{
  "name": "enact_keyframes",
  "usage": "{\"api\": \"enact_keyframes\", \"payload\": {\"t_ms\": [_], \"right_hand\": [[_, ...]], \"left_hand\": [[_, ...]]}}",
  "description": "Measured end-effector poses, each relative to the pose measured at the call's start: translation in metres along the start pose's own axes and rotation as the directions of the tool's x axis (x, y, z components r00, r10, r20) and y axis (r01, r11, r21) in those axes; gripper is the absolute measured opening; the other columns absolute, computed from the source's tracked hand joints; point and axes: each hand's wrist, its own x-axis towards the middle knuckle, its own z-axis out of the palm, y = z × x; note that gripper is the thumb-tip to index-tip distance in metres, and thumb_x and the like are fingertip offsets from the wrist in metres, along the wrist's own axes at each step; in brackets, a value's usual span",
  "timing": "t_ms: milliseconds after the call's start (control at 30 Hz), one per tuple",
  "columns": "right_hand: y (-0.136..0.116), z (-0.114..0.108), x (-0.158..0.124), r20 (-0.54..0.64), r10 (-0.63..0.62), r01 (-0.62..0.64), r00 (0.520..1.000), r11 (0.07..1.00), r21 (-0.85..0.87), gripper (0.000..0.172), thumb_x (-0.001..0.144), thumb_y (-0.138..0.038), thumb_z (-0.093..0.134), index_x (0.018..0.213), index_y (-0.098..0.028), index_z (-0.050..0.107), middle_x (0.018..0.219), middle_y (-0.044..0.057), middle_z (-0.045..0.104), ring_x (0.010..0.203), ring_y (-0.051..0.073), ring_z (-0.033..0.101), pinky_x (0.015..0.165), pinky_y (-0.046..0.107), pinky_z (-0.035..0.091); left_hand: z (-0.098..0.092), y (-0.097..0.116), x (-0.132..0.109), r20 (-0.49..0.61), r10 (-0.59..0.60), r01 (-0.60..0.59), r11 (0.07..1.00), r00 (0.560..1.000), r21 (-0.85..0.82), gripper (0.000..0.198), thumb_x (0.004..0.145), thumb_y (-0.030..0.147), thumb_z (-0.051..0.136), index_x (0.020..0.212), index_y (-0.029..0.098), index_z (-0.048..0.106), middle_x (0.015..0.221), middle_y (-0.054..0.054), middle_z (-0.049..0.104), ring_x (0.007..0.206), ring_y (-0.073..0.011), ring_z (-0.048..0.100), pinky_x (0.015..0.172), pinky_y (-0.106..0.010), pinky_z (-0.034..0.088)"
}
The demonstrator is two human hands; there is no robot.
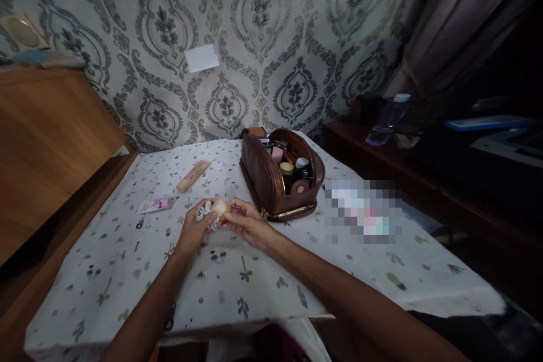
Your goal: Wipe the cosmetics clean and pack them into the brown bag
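Observation:
My left hand (197, 230) is closed around a white ruffled bundle (206, 212), whose kind I cannot make out. Against it sits a small cream-yellow jar (221, 208), pinched by my right hand (248, 224). Both hands meet just above the table, to the front left of an open brown toiletry bag (262, 172). Inside the bag are several containers, among them a jar with a yellow lid (287, 168) and one with a white lid (302, 163). Left of my hands lie a pink and white tube (155, 205) and a tan flat packet (193, 176).
A white patterned cloth (237, 300) covers the table. To the right of the bag lies a blurred-out item (360, 209). A wooden cabinet (55, 153) stands at the left, and a clear bottle (388, 119) rests on a dark red ledge at the right. Patterned wallpaper rises behind.

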Motion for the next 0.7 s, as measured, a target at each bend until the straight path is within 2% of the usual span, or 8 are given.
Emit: {"api": "enact_keyframes", "payload": {"t_ms": [167, 267, 333, 433, 500, 567, 633, 700], "right_hand": [[0.003, -0.008, 0.006, -0.006, -0.137, 0.131, 0.991, 0.962, -0.239, 0.041, 0.06, -0.036, 0.086, 0.084, -0.019, 0.059, 0.076, -0.002, 0.067, 0.063, 0.011, 0.064, 0.058, 0.022, 0.05], [0.004, -0.011, 0.006, 0.019, -0.211, 0.201, 0.977, 0.896, -0.397, 0.041, 0.062, -0.038, 0.084, 0.088, -0.02, 0.058, 0.08, -0.002, 0.066, 0.067, 0.011, 0.062, 0.062, 0.024, 0.05], [0.003, -0.011, 0.003, 0.038, -0.279, 0.257, 0.959, 0.812, -0.524, 0.037, 0.068, -0.037, 0.08, 0.092, -0.02, 0.058, 0.081, -0.002, 0.065, 0.072, 0.013, 0.062, 0.067, 0.026, 0.05], [0.002, -0.01, -0.003, 0.094, -0.384, 0.331, 0.918, 0.617, -0.714, 0.028, 0.077, -0.033, 0.073, 0.098, -0.02, 0.06, 0.085, 0.0, 0.064, 0.076, 0.015, 0.061, 0.071, 0.028, 0.049], [0.002, -0.01, -0.007, 0.162, -0.429, 0.374, 0.889, 0.475, -0.796, 0.025, 0.08, -0.029, 0.069, 0.103, -0.02, 0.061, 0.088, 0.002, 0.063, 0.078, 0.015, 0.06, 0.074, 0.029, 0.049], [0.002, -0.01, -0.009, 0.227, -0.444, 0.409, 0.867, 0.373, -0.833, 0.025, 0.083, -0.024, 0.066, 0.106, -0.02, 0.061, 0.091, 0.003, 0.062, 0.08, 0.016, 0.06, 0.076, 0.03, 0.048], [0.002, -0.01, -0.011, 0.257, -0.443, 0.423, 0.859, 0.329, -0.844, 0.025, 0.083, -0.021, 0.065, 0.107, -0.02, 0.06, 0.093, 0.004, 0.061, 0.081, 0.016, 0.059, 0.078, 0.03, 0.048], [0.003, -0.009, -0.01, 0.238, -0.438, 0.411, 0.867, 0.358, -0.839, 0.025, 0.082, -0.021, 0.065, 0.106, -0.02, 0.061, 0.094, 0.004, 0.062, 0.082, 0.016, 0.06, 0.078, 0.031, 0.048]], "left_hand": [[-0.003, -0.005, 0.002, 0.067, 0.135, -0.143, 0.981, 0.989, 0.134, 0.044, 0.069, 0.043, 0.073, 0.104, 0.018, 0.067, 0.09, -0.002, 0.067, 0.076, -0.0162, 0.06, 0.065, -0.024, 0.047], [-0.001, -0.001, 0.001, 0.095, 0.187, -0.204, 0.952, 0.978, 0.229, 0.041, 0.073, 0.042, 0.068, 0.107, 0.019, 0.066, 0.1, -0.004, 0.068, 0.091, -0.0205, 0.061, 0.077, -0.027, 0.049], [0.0, 0.002, -0.001, 0.12, 0.2, -0.226, 0.934, 0.972, 0.277, 0.041, 0.076, 0.043, 0.065, 0.109, 0.018, 0.064, 0.104, -0.004, 0.068, 0.096, -0.0219, 0.061, 0.082, -0.03, 0.048], [0.001, 0.005, -0.003, 0.157, 0.229, -0.269, 0.91, 0.961, 0.317, 0.04, 0.08, 0.043, 0.061, 0.111, 0.018, 0.061, 0.105, -0.005, 0.067, 0.097, -0.0221, 0.06, 0.087, -0.032, 0.046], [0.001, 0.005, -0.004, 0.184, 0.252, -0.301, 0.894, 0.95, 0.331, 0.038, 0.082, 0.043, 0.058, 0.111, 0.018, 0.059, 0.102, -0.004, 0.067, 0.094, -0.0212, 0.06, 0.087, -0.032, 0.046], [0.001, 0.004, -0.005, 0.208, 0.267, -0.325, 0.882, 0.941, 0.341, 0.035, 0.085, 0.043, 0.056, 0.109, 0.018, 0.059, 0.099, -0.004, 0.066, 0.092, -0.0205, 0.06, 0.087, -0.031, 0.046], [0.001, 0.003, -0.005, 0.217, 0.275, -0.338, 0.872, 0.936, 0.353, 0.033, 0.087, 0.044, 0.054, 0.108, 0.018, 0.058, 0.099, -0.004, 0.065, 0.093, -0.0201, 0.059, 0.087, -0.031, 0.045], [0.001, 0.003, -0.005, 0.21, 0.276, -0.337, 0.868, 0.938, 0.365, 0.031, 0.089, 0.044, 0.051, 0.107, 0.019, 0.057, 0.097, -0.003, 0.064, 0.092, -0.0193, 0.059, 0.087, -0.03, 0.045]]}}
